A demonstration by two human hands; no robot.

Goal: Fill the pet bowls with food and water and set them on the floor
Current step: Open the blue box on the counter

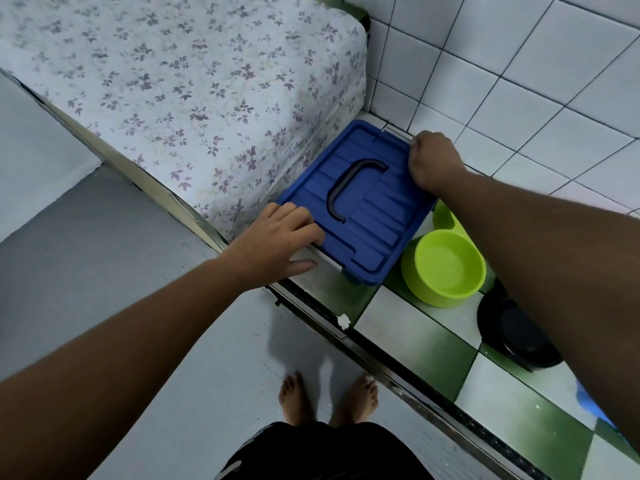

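Observation:
A blue storage box (360, 188) with a dark handle in its lid stands on the tiled floor in the corner beside a mattress. My left hand (277, 240) rests on the lid's near left end, fingers curled over the edge and thumb stretched along the side. My right hand (433, 161) grips the far right end, fingers curled over the rim. A lime green bowl (446, 268) holding clear water sits on the floor right of the box. A second lime green bowl (443, 216) peeks out behind it, mostly hidden by my right forearm.
A floral-sheeted mattress (194, 95) lies left of the box. White tiled wall (519, 64) runs behind. A black round object (512, 330) sits near the green bowl. A metal door track (381, 362) crosses the floor. My bare feet (329, 400) stand on grey floor.

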